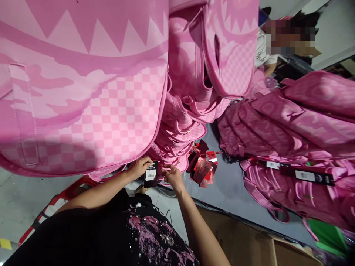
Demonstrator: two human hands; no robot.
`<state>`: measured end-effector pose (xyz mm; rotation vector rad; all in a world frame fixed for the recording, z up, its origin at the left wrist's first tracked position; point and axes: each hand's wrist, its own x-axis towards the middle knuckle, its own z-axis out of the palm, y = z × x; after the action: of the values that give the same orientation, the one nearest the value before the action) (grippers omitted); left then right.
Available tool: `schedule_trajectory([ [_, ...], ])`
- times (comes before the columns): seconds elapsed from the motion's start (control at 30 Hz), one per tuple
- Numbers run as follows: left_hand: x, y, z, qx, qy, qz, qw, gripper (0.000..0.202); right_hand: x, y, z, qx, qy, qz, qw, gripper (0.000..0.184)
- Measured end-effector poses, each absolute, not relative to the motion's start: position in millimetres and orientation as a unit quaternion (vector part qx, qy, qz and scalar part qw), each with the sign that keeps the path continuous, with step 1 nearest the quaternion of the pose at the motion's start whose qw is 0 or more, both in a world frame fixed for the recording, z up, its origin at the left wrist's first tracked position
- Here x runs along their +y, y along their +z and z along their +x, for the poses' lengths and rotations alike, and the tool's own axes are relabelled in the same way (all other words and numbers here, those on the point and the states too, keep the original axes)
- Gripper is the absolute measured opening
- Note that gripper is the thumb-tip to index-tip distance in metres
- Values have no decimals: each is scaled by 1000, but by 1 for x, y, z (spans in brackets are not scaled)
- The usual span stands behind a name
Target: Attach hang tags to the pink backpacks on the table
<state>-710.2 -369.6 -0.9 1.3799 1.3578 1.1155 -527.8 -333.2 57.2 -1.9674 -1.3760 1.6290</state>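
A black hang tag (150, 181) with a white barcode label is pinched at its upper edge by the closed fingers of my left hand (140, 167). Just to its right, my right hand (173, 178) has its thumb and fingers drawn together by a pink bag's edge; what they grip is too small to make out. Directly above my left forearm hangs the lower part of a large pink backpack (122, 107) with checks and a shark-teeth print. Behind both hands, more pink bags (173, 138) are stacked along the table.
Red tags (203, 168) lie in a pile on the grey table (235, 188). Rows of pink backpacks (277, 122) fill its right side. Cardboard boxes (235, 236) stand below the edge, a red-framed item (52, 201) at left. Another person (267, 55) is at the far right.
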Motion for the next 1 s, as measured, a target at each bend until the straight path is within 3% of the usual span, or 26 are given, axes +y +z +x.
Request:
schedule_trajectory([
  [0.1,-365,2,-710,529,447,619,371,13,-335,58,-533,-435,586,-654,198,42],
  [0.27,-361,10,-712,520,417,700,256,15,-330,64,-531,-378,669,-594,238,45],
  [0.37,-357,12,-709,499,420,696,300,17,-323,64,-525,-424,642,-593,238,39],
  [0.6,-344,5,-693,479,478,462,572,10,-317,65,-526,-621,489,-581,196,23],
  [0.67,-343,1,-692,483,469,450,587,11,-318,66,-527,-630,489,-572,193,22],
  [0.87,-344,-8,-695,492,454,502,548,10,-316,65,-524,-486,652,-563,147,32],
  [1.0,-343,-10,-695,482,422,566,519,12,-308,65,-521,-492,666,-542,140,29],
])
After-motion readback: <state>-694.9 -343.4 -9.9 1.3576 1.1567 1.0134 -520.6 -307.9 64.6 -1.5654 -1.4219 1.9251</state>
